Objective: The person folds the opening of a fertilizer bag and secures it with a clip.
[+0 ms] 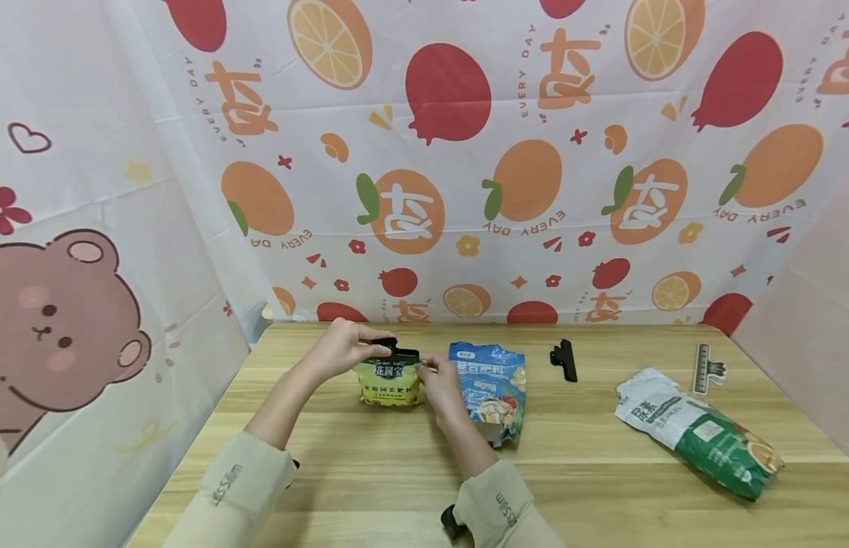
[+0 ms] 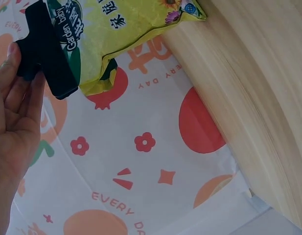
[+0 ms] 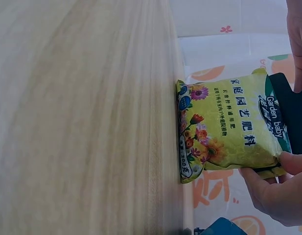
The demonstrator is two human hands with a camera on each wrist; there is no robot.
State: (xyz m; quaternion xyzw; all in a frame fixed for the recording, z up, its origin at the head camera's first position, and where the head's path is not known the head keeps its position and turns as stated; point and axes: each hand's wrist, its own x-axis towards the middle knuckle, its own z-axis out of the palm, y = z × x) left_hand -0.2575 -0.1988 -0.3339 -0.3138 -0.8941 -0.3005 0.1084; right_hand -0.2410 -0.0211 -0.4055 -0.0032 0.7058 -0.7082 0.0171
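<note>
A small yellow and green fertilizer bag (image 1: 388, 387) stands upright on the wooden table, with a black bag clip (image 1: 405, 355) across its top edge. My left hand (image 1: 343, 348) pinches the clip's handle between thumb and fingers, as the left wrist view also shows. With thumb and fingertips, my right hand (image 1: 441, 387) pinches the bag's upper right corner beside the clip's end. In the right wrist view the bag's (image 3: 224, 125) flowered front faces the camera, and its lower edge meets the tabletop.
Just right of my right hand stands a blue bag (image 1: 489, 388). Farther right are a loose black clip (image 1: 565, 361), a green and white bag (image 1: 701, 434) lying down, and a white and black clip (image 1: 707, 370). A fruit-print cloth (image 1: 458, 190) hangs behind the table (image 1: 369, 472).
</note>
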